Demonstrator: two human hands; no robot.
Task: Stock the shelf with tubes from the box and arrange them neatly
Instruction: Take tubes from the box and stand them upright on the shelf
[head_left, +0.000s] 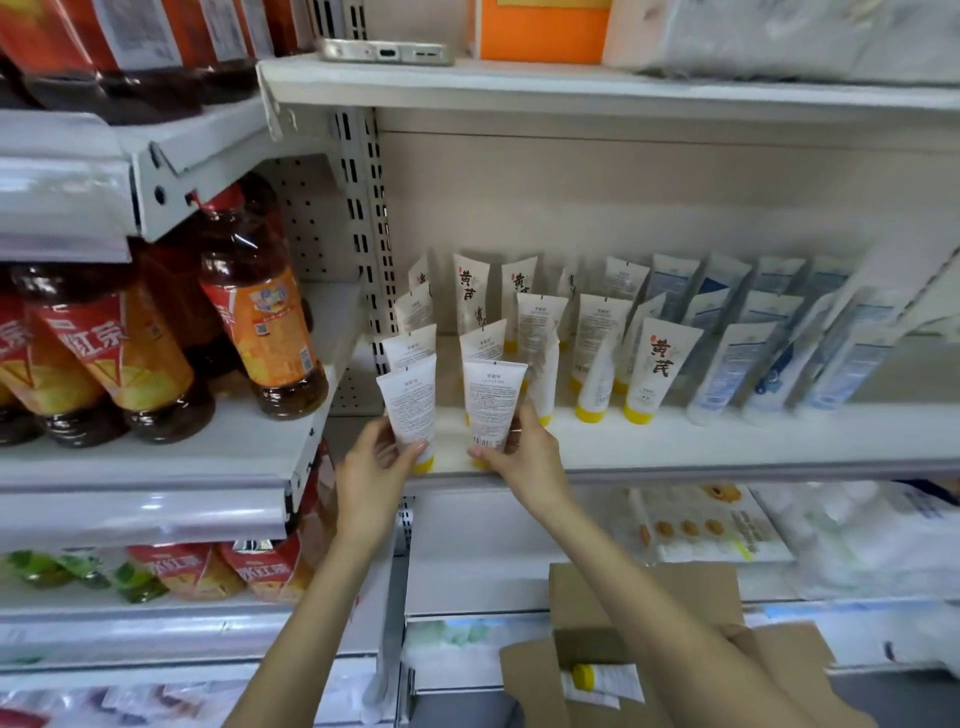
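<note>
Two white tubes with yellow caps stand cap-down at the front of the white shelf (675, 441). My left hand (376, 470) grips the left tube (413, 402) near its cap. My right hand (524, 457) grips the right tube (493, 402) the same way. Behind them, several more yellow-capped tubes (657, 369) stand in rows, some leaning. The open cardboard box (644, 608) sits low at the right, below my right forearm, with one yellow-capped tube (605, 680) lying inside.
White-and-blue tubes (727, 374) fill the shelf's right part, leaning. Tea bottles (260, 322) stand on the neighbouring shelf to the left. A phone (384, 52) lies on the shelf above. Packaged goods (717, 525) lie on the shelf below.
</note>
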